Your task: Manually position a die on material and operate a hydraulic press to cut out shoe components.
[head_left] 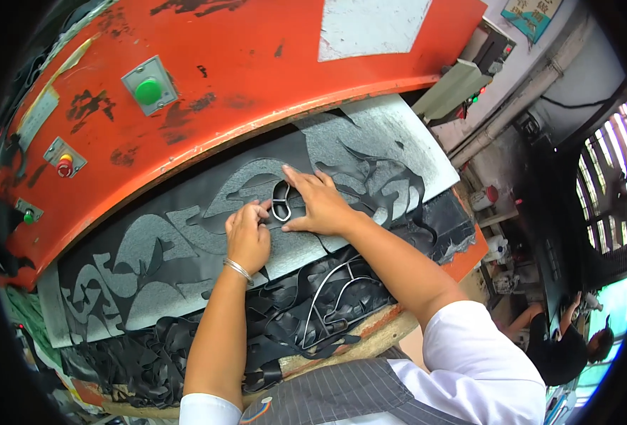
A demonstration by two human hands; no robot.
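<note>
Positioning the metal die (pixel 281 202) flat on the black sheet (pixel 264 146) appears to be the step in hand. Steady your left hand (pixel 248 235) beside it: the fingers are curled, with the index fingertip at the die's left side; whether it presses cannot be told. The die lies between your two hands. Leave your right hand (pixel 317 202) spread, thumb and forefinger bracketing the die's near and far ends. Hold the rim level and clear of existing openings.

Check materials from left to right. Left of your left hand, the smooth, matte sheet is pierced by curved, hooked openings that expose a speckled gray board (pixel 136 234). Below that hand lie limp, tangled black scraps (pixel 179 354). Between your hands, the die forms a thin-walled, rounded loop with an inner crosspiece. Below your right hand rests a larger curved metal frame (pixel 314 303). Right of that hand, narrow sheet remnants curl over the board.
</note>
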